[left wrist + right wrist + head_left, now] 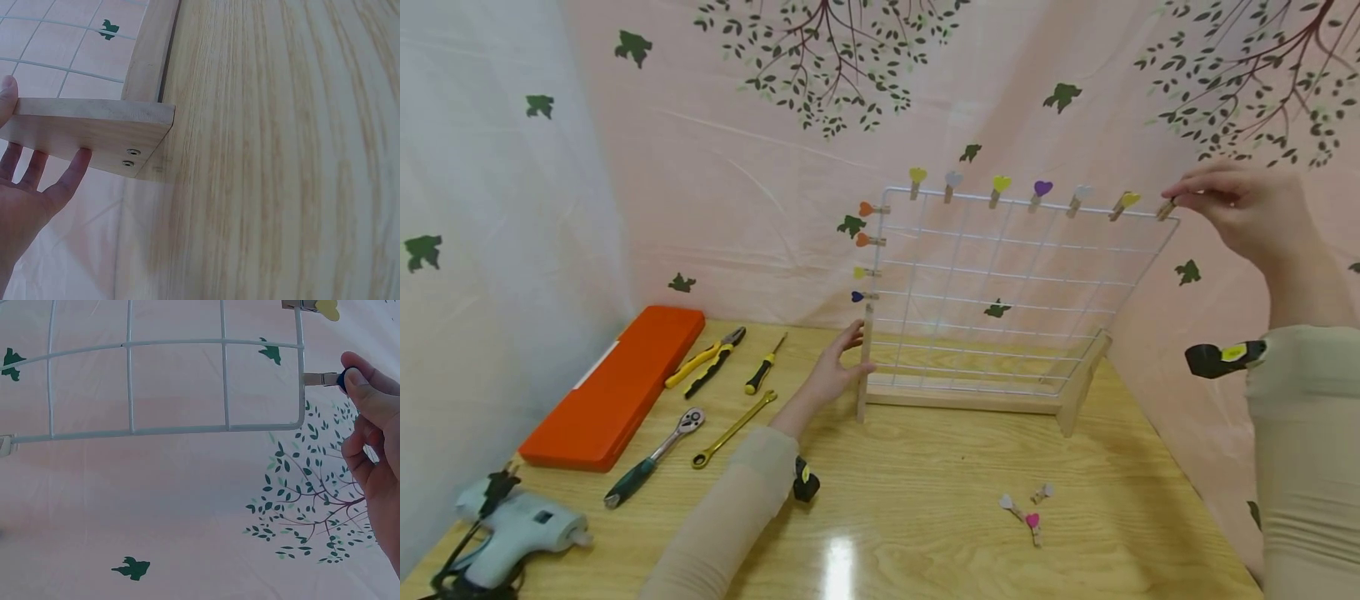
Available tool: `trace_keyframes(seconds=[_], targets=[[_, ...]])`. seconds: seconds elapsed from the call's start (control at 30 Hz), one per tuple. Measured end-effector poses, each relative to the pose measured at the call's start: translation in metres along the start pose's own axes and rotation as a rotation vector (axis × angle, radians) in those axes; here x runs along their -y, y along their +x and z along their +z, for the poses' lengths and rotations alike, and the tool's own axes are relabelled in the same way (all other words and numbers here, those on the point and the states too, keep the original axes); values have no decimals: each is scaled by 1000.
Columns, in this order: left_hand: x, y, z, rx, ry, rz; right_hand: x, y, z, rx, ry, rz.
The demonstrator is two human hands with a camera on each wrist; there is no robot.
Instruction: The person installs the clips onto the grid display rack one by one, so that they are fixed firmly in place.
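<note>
A white wire grid point(977, 197) stands upright in a wooden stand point(962, 402). My right hand point(1247, 204), raised at the grid's top right corner, pinches a small clothespin point(320, 379) by its dark blue end between thumb and index finger. The clothespin's wooden tip meets the grid's edge wire. My left hand point(831, 367) holds the stand's left side board point(94, 128), thumb on one face and fingertips on the other. Several heart clothespins point(1001, 185) line the top wire, and more, such as an orange one point(867, 209), run down the left edge.
On the table before the stand lie loose clothespins, one with a pink heart point(1033, 521). At left are an orange case point(613, 392), pliers point(706, 360), a screwdriver point(765, 372), a wrench point(733, 430), a ratchet point(655, 457) and a glue gun point(520, 529). A printed cloth hangs behind.
</note>
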State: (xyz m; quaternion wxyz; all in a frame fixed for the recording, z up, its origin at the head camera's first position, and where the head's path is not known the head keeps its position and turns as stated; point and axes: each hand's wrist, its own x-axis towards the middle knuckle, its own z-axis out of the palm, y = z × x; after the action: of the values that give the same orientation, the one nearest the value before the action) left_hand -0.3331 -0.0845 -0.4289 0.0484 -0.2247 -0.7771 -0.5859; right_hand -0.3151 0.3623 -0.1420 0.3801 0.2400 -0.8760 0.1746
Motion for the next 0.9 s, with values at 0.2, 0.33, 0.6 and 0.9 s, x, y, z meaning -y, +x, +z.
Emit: trace_keyframes(seconds=[0.2, 0.33, 0.6, 0.9], targets=[[-24, -7, -2, 16, 13, -10, -3, 2, 1, 21, -46, 21], [-23, -6, -1, 12, 5, -17, -3, 1, 2, 57, -61, 48], [9, 3, 2, -12, 19, -11, -2, -2, 1, 91, -114, 41], [9, 2, 3, -20, 0, -10, 10, -23, 4, 24, -21, 41]])
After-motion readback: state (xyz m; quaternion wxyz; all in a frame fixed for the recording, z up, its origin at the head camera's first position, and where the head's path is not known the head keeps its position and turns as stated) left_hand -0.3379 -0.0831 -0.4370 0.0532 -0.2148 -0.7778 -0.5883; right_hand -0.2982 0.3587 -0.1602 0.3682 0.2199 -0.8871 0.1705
